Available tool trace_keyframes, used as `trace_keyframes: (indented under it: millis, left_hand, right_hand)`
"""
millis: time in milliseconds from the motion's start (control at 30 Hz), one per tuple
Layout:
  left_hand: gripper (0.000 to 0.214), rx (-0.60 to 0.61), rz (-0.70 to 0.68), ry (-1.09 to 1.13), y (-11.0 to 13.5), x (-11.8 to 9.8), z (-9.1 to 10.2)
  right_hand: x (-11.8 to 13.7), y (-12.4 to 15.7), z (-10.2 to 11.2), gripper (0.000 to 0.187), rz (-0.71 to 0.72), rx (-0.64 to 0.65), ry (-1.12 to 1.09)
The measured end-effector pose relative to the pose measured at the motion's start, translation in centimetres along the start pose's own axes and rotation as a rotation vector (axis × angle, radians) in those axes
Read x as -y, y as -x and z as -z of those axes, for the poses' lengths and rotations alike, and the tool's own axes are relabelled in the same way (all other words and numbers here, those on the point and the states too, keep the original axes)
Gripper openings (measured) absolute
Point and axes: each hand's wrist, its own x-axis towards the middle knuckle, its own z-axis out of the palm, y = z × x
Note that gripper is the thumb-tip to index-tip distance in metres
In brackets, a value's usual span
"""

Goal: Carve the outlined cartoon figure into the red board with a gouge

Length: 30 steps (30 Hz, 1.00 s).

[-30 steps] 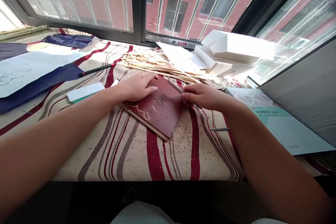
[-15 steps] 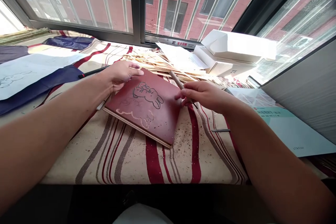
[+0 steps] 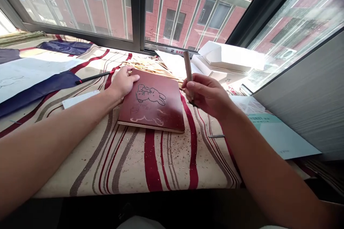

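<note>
Desk (image 3: pixel 129 157): covered with a red-striped cloth that carries the board and is strewn with wood shavings in front of it.
Box (image 3: pixel 231 57): white, behind and to the right of the board.
Board (image 3: pixel 152 102): flat on the desk between the two hands, red face up with a rabbit outline cut into it. It looks stiff, thin and light with a smooth face, and is best held by its edges, away from the cut lines.
Left hand (image 3: pixel 122 82): on the board's far left corner, fingers loosely bent and resting on it, not clasped round it.
Right hand (image 3: pixel 208 94): raised just right of the board, fingers closed round the tool.
Tool (image 3: pixel 187 66): slim wooden handle pointing up. Its tip is hidden in the hand and is probably sharp, so it should be held by the handle.
</note>
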Motion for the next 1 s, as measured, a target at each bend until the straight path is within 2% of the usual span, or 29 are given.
trace_keyframes:
  millis: [100,167,233,333,433,533,667,767,867,1000]
  left_hand:
    - [0.066,-0.077,0.024,-0.204,0.0,1.2,-0.5]
    - [0.070,-0.083,0.014,-0.307,0.3,1.2,-0.7]
    - [0.066,-0.061,-0.037,-0.406,1.1,0.5,-1.1]
    - [0.054,0.028,-0.261,-0.563,2.5,-1.2,-1.9]
    - [0.041,0.165,-0.438,-0.662,3.6,-2.4,-2.5]
    - [0.036,0.298,-0.499,-0.701,3.8,-2.7,-2.6]
    - [0.029,0.400,-0.587,-0.748,3.5,-2.4,-2.4]
    - [0.025,0.457,-0.621,-0.726,3.4,-2.5,-2.3]
    - [0.025,0.488,-0.644,-0.725,3.5,-2.6,-2.3]
    - [0.034,0.505,-0.625,-0.782,3.5,-2.5,-2.5]
  right_hand:
    - [-0.4,-1.0,-1.5,0.042,-0.040,0.140,-0.132]
    - [-0.5,-2.0,-2.7,0.046,-0.025,0.195,-0.082]
    - [-0.7,-3.2,-3.8,0.047,-0.002,0.181,-0.005]
    - [-1.3,-4.5,-5.2,0.053,0.025,0.183,0.001]
    - [-2.0,-4.9,-6.4,0.045,0.013,0.219,-0.178]
    - [-2.5,-4.7,-7.2,0.039,0.033,0.226,-0.302]
    - [-2.7,-4.7,-7.8,0.043,0.048,0.167,-0.359]
    - [-2.6,-5.0,-7.9,0.047,0.069,0.100,-0.392]
    - [-2.3,-5.1,-8.0,0.049,0.074,0.140,-0.385]
    - [-1.6,-4.9,-8.4,0.065,0.013,0.093,-0.338]
